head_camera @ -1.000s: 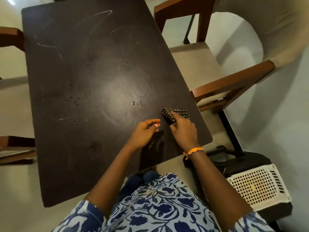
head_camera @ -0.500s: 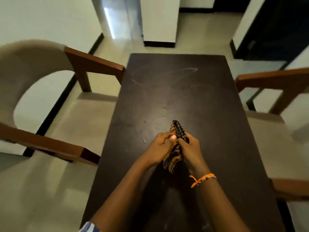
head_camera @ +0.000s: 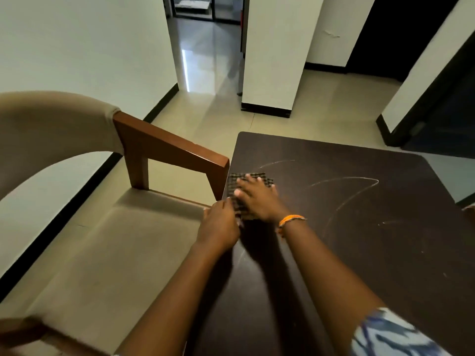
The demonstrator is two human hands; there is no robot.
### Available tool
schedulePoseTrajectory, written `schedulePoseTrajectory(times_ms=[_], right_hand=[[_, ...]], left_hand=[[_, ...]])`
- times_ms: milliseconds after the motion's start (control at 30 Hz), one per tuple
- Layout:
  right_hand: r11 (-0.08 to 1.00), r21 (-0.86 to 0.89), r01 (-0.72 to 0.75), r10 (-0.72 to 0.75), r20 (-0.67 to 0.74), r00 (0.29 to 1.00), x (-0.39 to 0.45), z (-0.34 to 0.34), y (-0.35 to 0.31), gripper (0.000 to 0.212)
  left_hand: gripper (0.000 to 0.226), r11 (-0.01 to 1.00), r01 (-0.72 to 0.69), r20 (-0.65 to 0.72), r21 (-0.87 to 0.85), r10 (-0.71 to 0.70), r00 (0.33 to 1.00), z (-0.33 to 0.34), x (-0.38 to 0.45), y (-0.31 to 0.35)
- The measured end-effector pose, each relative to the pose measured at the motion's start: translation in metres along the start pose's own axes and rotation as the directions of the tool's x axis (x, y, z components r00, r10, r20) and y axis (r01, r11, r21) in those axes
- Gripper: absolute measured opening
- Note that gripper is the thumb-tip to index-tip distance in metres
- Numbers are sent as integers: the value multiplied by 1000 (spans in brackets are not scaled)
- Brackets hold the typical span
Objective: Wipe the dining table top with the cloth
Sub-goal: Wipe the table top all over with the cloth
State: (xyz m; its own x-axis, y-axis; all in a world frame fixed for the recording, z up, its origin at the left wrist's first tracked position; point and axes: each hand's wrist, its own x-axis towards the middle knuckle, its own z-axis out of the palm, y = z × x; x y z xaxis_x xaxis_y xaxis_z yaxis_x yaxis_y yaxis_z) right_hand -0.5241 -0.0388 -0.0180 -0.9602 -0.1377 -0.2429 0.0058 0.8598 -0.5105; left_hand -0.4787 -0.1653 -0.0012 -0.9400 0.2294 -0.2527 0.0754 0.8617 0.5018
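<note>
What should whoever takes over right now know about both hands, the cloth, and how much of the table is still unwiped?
Right hand: flat on the checked cloth, fingers spread, pressing it to the table top.
Left hand: at the table's left edge, fingers at the cloth's near edge; whether it has a grip on it is blurred.
Cloth: spread flat near the far-left corner of the dining table, beside the chair armrest.
Done: cloth laid down and under the hand.
Left: pale curved streaks and small specks to the right remain; wipe that way.

Single head-worn wide-angle view, looking forward and down; tabletop close at lower right of frame, floor beyond at top.
</note>
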Motion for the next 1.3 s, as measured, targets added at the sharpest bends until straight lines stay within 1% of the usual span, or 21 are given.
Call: schedulePoseTrajectory(times_ms=[33,67,100,167,200,300,400,500,600,667,700,733,800,900,967,1033,1100,1133,1200,1233,1300], right_hand=[[991,-130,7,2,68,998,14,14,3,53],[976,-216,13,3,75,997,25,27,7,54],[964,-264,17,-9,32,999,33,36,12,55],[952,-305,24,-57,-100,993,52,45,19,55],[948,-317,29,-78,-143,987,61,44,22,54],[947,-320,17,-79,-184,980,84,27,38,53],[941,-321,-104,23,-247,969,95,0,76,52],[911,-281,-302,199,-343,918,86,-35,130,52],[872,-190,-450,361,-371,856,75,-56,159,52],[859,-157,-488,405,-376,833,78,-56,155,51],[859,-154,-489,405,-379,832,83,-54,147,51],[865,-162,-475,390,-379,839,90,-50,138,52],[888,-212,-408,319,-355,879,111,-39,112,52],[935,-295,-198,127,-243,962,153,-12,58,52],[950,-310,-50,-2,-167,986,171,0,30,51],[950,-310,23,-60,-111,992,180,0,29,50],[940,-339,30,-72,-112,991,179,-11,47,51],[938,-347,0,-50,-136,989,176,-20,60,51],[933,-333,-135,64,-215,974,169,-40,93,51],[922,-316,-222,141,-260,955,164,-51,110,51],[884,-228,-408,320,-343,883,151,-71,144,52]], left_hand=[[45,1000,-5,-8,1,5,1000,5,9,-7],[47,1000,-9,-17,5,9,1000,10,17,-12],[49,1000,-12,-30,11,12,999,14,25,-17],[55,1000,-9,-54,28,11,998,22,44,-21],[58,999,-10,-62,32,12,998,25,53,-20],[64,999,-42,-53,34,44,998,23,80,-11],[78,994,-60,17,89,59,998,14,106,-4],[96,992,-52,102,112,40,994,8,122,-4],[96,993,-49,126,105,36,991,6,128,-5],[94,991,-54,136,126,37,990,5,130,-5],[93,988,-58,143,143,37,989,4,131,-5],[92,986,-59,149,158,35,988,4,131,-5],[87,980,-55,158,191,25,987,3,132,-3],[75,959,-58,187,277,5,982,4,134,2],[66,949,-53,203,311,-12,979,2,137,7],[65,943,-49,211,330,-23,977,3,139,10],[72,931,-48,202,361,-28,979,5,140,11],[75,928,-47,198,369,-29,980,5,139,12],[79,935,-43,188,353,-26,982,5,139,11],[79,941,-41,185,336,-23,983,5,139,10],[78,950,-43,186,310,-16,982,7,138,7]])
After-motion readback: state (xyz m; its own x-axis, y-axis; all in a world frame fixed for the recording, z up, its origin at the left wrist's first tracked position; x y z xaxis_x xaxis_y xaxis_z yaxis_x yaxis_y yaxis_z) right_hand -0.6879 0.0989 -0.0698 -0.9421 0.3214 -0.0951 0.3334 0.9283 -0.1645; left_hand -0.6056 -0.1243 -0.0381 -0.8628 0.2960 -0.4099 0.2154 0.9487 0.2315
